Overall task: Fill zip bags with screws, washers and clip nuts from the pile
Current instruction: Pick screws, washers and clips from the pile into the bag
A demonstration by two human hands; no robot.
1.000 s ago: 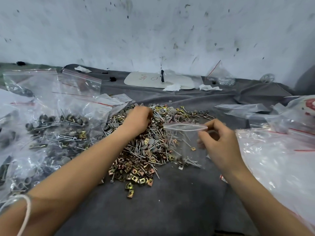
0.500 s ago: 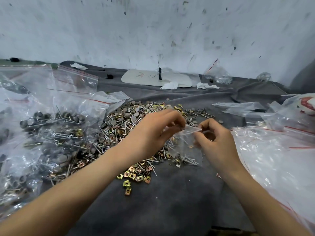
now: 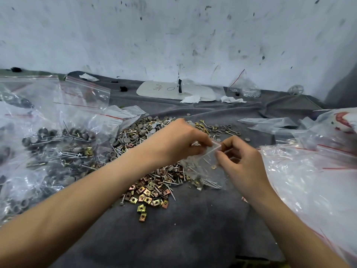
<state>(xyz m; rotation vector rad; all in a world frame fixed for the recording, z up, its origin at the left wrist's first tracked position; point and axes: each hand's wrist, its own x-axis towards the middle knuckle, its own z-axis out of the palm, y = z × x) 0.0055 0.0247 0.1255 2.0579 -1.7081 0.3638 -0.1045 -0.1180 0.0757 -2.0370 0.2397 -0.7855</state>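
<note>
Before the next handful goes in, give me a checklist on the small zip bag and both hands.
1. Right hand pinching the small zip bag at its mouth: ok.
2. Left hand at the bag's mouth: ok.
3. Mouth open wide enough: cannot tell.
4. Parts already in the bag: ok, screws and a washer show through.
5. Loose pile within reach under the hands: ok.
6. Left hand's load: cannot tell, fingers curled.

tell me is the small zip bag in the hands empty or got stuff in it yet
Partly filled. The small zip bag shows screws and a brass-coloured piece through its clear plastic, gathered low. Both hands pinch its mouth.
</note>
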